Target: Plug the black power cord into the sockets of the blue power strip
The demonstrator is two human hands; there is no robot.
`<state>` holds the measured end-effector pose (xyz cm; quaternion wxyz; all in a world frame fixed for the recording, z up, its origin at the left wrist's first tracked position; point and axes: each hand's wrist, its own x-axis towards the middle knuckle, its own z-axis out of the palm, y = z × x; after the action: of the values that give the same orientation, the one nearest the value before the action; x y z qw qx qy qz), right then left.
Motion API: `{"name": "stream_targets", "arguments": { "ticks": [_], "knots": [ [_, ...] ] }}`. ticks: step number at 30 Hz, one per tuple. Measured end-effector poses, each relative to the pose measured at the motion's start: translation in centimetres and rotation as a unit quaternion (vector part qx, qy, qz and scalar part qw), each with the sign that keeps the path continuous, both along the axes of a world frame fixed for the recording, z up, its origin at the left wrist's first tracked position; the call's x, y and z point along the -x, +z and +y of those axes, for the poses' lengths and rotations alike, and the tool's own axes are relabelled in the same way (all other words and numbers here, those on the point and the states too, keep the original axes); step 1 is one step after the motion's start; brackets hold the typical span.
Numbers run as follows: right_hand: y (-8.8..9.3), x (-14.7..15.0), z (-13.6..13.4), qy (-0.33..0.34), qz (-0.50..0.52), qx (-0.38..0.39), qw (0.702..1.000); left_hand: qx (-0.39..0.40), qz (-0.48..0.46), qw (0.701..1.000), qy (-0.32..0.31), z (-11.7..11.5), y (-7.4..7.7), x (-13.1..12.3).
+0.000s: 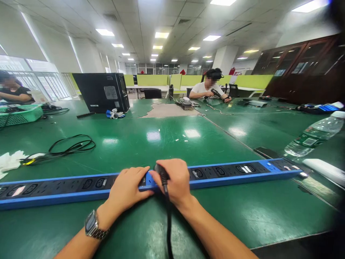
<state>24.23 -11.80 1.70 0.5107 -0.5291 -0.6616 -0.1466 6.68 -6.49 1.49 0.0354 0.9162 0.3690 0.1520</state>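
Observation:
A long blue power strip (210, 172) with black sockets lies across the green table in front of me. My left hand (126, 185) grips the strip just left of its middle, thumb along the near edge and fingers over the far side. In my right hand (176, 180) is a black power plug (163, 175), pinched by its body at the strip's middle. Its black cord (169, 223) runs down toward me. The plug's front is hidden by my fingers, so I cannot tell whether its pins are in a socket.
A coiled black cable (72, 145) and white tissue (12, 162) lie to the left, near a green basket (21, 116). A computer case (101, 92) stands farther back. At right are a tilted water bottle (314, 135) and a dark phone-like object (265, 152). Two people sit across the table.

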Motion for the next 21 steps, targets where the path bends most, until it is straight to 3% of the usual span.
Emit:
{"name": "stream_targets", "arguments": {
  "ticks": [3,6,9,12,15,21],
  "knots": [
    [0.3,-3.9,-1.3,-0.062,0.128,-0.020,0.990,-0.003,0.010,1.000,0.001,0.0,0.0,0.1],
    [-0.8,-9.3,-3.0,-0.134,0.222,0.054,0.964,-0.008,0.015,1.000,0.001,0.0,0.1,0.2],
    [-2.3,-14.5,-4.9,-0.209,0.240,0.090,0.944,-0.011,0.021,1.000,0.000,0.0,0.2,0.1],
    [-3.2,-17.4,-6.3,-0.253,0.210,0.108,0.938,-0.007,0.026,1.000,0.002,-0.1,0.3,0.1],
    [-3.2,-16.9,-6.5,-0.223,0.160,0.122,0.954,0.001,0.028,1.000,0.002,0.0,0.3,0.0],
    [-2.2,-10.1,-4.6,-0.121,0.082,0.145,0.979,-0.002,0.026,1.000,0.000,0.0,0.2,0.0]
  ]
}}
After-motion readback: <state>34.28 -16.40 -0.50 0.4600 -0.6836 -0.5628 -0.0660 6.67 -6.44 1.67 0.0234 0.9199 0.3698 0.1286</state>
